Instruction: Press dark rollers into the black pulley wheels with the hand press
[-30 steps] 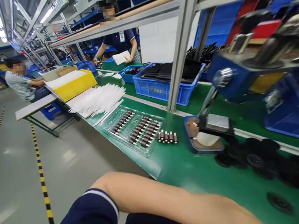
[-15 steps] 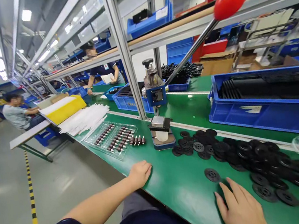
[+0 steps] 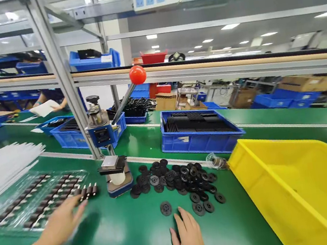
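My left hand (image 3: 62, 220) reaches over the near edge of a clear plastic tray (image 3: 0, 222), fingers stretched and apart. Its fingertips are at a short row of dark brown cylinders with white pins (image 3: 91, 189); whether they touch is unclear. More such cylinders lie in rows in the tray. My right hand (image 3: 189, 237) rests low over the green bench, fingers apart, holding nothing. Just beyond its fingertips lies a single black disc (image 3: 165, 208). A loose pile of black discs (image 3: 176, 178) spreads behind it. Between the hands, farther back, stands a hand press (image 3: 103, 135) with a red-knobbed lever (image 3: 138, 75).
A large yellow bin (image 3: 273, 200) stands at the right. Behind the discs sits a blue bin of black flat parts (image 3: 197, 144). White strips (image 3: 6, 162) lie at far left. A metal post (image 3: 60, 72) rises beside the press. Across the bench, a person holds a white sheet (image 3: 44, 108).
My left hand has moved from the bench edge to the brown cylinders. The view has swung right, bringing in the yellow bin. My right hand stays open by the single disc.
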{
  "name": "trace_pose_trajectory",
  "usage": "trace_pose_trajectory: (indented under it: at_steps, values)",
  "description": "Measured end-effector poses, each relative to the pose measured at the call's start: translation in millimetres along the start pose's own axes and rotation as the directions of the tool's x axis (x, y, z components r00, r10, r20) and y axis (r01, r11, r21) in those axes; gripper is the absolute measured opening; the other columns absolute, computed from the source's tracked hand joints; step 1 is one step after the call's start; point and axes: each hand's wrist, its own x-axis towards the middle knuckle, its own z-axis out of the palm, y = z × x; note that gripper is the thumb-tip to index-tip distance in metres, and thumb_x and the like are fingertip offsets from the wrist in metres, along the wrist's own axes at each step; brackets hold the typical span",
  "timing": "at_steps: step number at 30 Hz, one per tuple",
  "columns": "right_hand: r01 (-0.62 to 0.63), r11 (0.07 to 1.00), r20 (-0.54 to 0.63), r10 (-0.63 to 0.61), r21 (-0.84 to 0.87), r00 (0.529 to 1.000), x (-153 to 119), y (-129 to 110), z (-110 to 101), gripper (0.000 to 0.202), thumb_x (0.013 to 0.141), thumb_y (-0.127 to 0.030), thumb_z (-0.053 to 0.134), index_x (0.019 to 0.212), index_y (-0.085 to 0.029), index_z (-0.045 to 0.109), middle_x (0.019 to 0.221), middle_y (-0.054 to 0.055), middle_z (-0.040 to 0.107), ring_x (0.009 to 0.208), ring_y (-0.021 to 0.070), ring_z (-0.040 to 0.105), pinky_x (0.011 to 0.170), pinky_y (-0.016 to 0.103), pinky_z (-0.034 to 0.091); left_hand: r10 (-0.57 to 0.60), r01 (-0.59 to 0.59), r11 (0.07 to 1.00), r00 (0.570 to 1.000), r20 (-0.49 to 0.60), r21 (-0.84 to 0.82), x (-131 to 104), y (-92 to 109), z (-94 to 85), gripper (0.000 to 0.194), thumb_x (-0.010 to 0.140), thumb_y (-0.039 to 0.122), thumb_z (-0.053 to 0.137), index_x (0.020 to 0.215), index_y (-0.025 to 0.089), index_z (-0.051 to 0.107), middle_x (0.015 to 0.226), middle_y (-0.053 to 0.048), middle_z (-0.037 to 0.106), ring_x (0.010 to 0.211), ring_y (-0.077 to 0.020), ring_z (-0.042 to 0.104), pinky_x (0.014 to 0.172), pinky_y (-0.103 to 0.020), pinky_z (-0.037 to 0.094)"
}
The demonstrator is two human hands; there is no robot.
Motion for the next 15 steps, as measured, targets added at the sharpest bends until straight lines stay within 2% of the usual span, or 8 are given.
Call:
trace_pose_trajectory:
  at_steps: [1,3,6,8,11,15]
  values:
    - [-0.003,1.000,0.008,0.003,-0.014,1.000,-1,0,0,0.035,0.092,-0.039,0.052,0.122,-0.020,0.055,0.135,0.013,0.049,0.117,0.0315,0.051,0.088,0.045,0.051,-0.074,0.073,0.995,0.997,0.016,0.066,18,-8,-8.4,0.044,0.088,0.055,0.040,0.107,0.020,0.059,0.094,-0.007,0.071,0.089,-0.0270,0.066,0.081,-0.035,0.048]
    - [-0.010,0.999,0.007,0.010,-0.042,1.000,-1,0,0,0.036,0.091,-0.039,0.054,0.122,-0.020,0.055,0.134,0.013,0.050,0.115,0.0311,0.051,0.086,0.044,0.051,-0.170,0.150,0.977,0.977,0.129,0.154,51,-20,-18.5,0.046,0.088,0.058,0.034,0.094,0.018,0.058,0.077,-0.003,0.069,0.079,-0.0266,0.067,0.071,-0.032,0.048]
    - [-0.003,0.997,-0.019,0.001,-0.074,1.000,1,2,-1,0.036,0.091,-0.040,0.055,0.120,-0.018,0.055,0.133,0.014,0.051,0.113,0.0306,0.053,0.085,0.044,0.051,-0.259,0.222,0.964,0.909,0.327,0.147,81,-23,-16.7,0.042,0.086,0.054,0.036,0.082,0.016,0.054,0.065,-0.005,0.065,0.059,-0.0233,0.065,0.055,-0.026,0.043]
    - [0.021,0.995,-0.036,-0.025,-0.100,0.999,3,5,0,0.037,0.091,-0.041,0.055,0.119,-0.018,0.056,0.131,0.014,0.052,0.112,0.0303,0.054,0.085,0.043,0.051,-0.287,0.267,0.958,0.871,0.400,0.106,88,-21,-10.0,0.037,0.085,0.049,0.037,0.085,0.015,0.051,0.066,-0.008,0.065,0.048,-0.0219,0.062,0.045,-0.025,0.039]
    - [0.080,0.987,-0.059,-0.089,-0.140,0.994,4,11,2,0.036,0.090,-0.043,0.056,0.116,-0.017,0.059,0.128,0.014,0.055,0.110,0.0294,0.056,0.084,0.040,0.051,-0.254,0.267,0.963,0.853,0.457,0.036,89,-21,-2.1,0.033,0.085,0.045,0.037,0.090,0.015,0.046,0.074,-0.011,0.065,0.046,-0.0237,0.062,0.039,-0.027,0.038]
    - [0.105,0.978,-0.005,-0.108,-0.180,0.994,5,18,4,0.036,0.091,-0.044,0.055,0.114,-0.018,0.061,0.127,0.013,0.057,0.109,0.0285,0.057,0.081,0.037,0.050,-0.179,0.256,0.963,0.837,0.517,-0.081,89,-30,0.8,0.028,0.082,0.041,0.040,0.097,0.018,0.043,0.078,-0.008,0.064,0.049,-0.0235,0.064,0.040,-0.027,0.042]
